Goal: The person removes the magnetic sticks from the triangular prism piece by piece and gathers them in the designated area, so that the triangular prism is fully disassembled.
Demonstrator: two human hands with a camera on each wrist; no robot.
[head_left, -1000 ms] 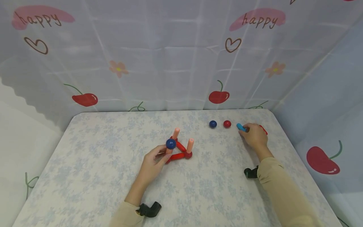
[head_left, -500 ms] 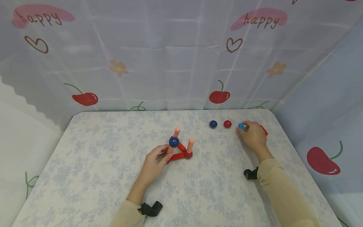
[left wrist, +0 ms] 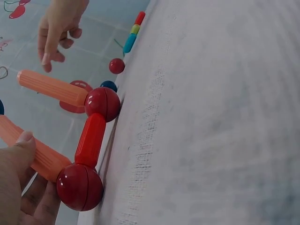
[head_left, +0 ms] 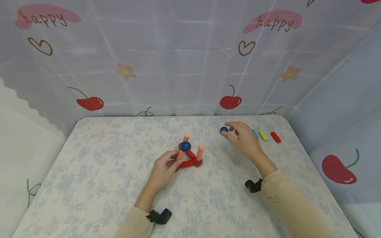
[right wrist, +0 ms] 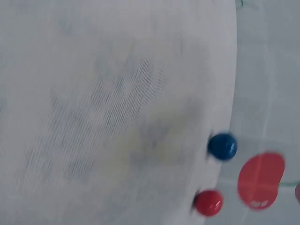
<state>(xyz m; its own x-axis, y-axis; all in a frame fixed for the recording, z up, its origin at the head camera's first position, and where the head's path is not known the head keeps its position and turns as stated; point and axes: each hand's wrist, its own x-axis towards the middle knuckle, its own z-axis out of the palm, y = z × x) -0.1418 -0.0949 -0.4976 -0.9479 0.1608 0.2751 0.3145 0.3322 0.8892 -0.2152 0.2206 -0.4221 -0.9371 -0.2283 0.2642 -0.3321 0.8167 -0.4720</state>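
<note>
My left hand (head_left: 163, 168) grips an upright orange rod (left wrist: 44, 157) between thumb and fingers. A dark blue ball (head_left: 186, 146) tops that rod. The rod belongs to a frame of red rods (head_left: 187, 164) joined by red balls (head_left: 197, 162), with two more orange rods standing up from it. My right hand (head_left: 245, 138) hovers over the table with loosely bent fingers and holds nothing. Nearest to it are a loose blue ball (right wrist: 222, 146) and a loose red ball (right wrist: 209, 202). In the head view the hand hides the red one.
To the right of the right hand lie a light blue stick (head_left: 255, 134), a green stick (head_left: 263, 135) and a red stick (head_left: 275, 137). A printed curtain (head_left: 172, 59) hangs behind the table's back edge.
My right hand has left the light blue stick and moved left to the loose balls, uncovering the green stick. The blue ball atop the held rod has shifted slightly right.
</note>
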